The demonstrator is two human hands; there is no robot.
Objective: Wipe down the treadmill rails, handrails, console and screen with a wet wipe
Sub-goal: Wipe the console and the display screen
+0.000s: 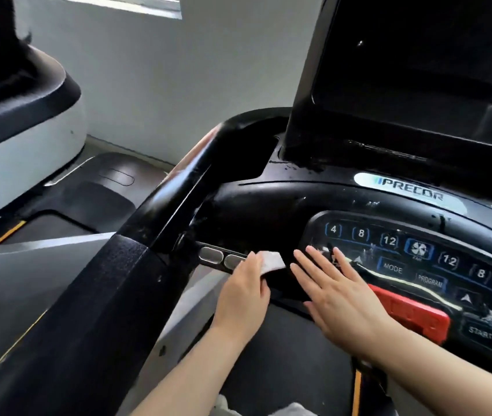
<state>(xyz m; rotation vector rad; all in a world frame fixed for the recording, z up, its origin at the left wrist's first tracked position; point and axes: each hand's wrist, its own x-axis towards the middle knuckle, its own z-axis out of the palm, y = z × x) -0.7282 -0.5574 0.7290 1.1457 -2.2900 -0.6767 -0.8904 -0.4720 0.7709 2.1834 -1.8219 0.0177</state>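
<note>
left hand (243, 291) pinching wet wipe (271, 262), right hand (336, 291) beside

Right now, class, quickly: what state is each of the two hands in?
Left hand: closed, pinching the white wet wipe against the treadmill's front handlebar.
Right hand: open, fingers straight and spread, holding nothing.

The wet wipe (271, 261) shows only as a white corner past the left hand (243, 292); the rest lies under the fingers, so the grip on it cannot be read. The screen (419, 70) is cut off by the top and right edges. The console (268, 205) keypad runs off the lower right. Another machine (22, 121) at upper left is cropped and blurred.
</note>
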